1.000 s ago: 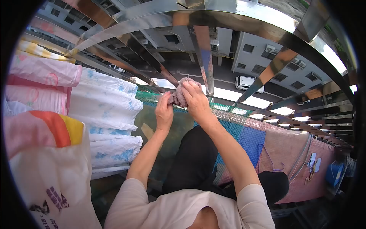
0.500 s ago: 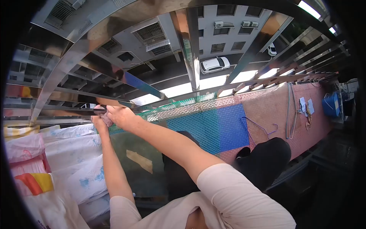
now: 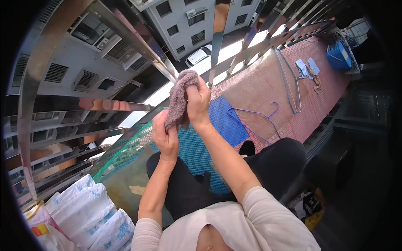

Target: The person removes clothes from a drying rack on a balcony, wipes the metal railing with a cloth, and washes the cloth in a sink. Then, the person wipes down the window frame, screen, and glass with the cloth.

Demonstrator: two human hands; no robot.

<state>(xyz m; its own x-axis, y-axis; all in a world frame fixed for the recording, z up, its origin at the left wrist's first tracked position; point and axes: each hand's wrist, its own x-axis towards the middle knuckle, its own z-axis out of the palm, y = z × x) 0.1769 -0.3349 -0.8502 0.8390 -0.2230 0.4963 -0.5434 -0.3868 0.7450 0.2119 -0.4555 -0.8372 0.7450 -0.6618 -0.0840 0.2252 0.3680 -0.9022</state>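
A fluffy mauve-brown rag is bunched up between my two hands, in front of the metal railing bars. My left hand is closed on its lower end. Higher up and to the right, my right hand grips its upper part, with the thumb pressed on the cloth. Directly behind the rag is the lower end of a shiny railing bar; whether the rag touches it I cannot tell.
Shiny bars enclose the ledge. White blue-patterned cloths hang at lower left. A purple hanger and a blue-grey hanger lie on the matting. Papers and a blue bucket are farther right.
My hands have come away from the bars at the left with the rag, which now shows fully between them. The view has turned, and the hanging cloths sit lower.
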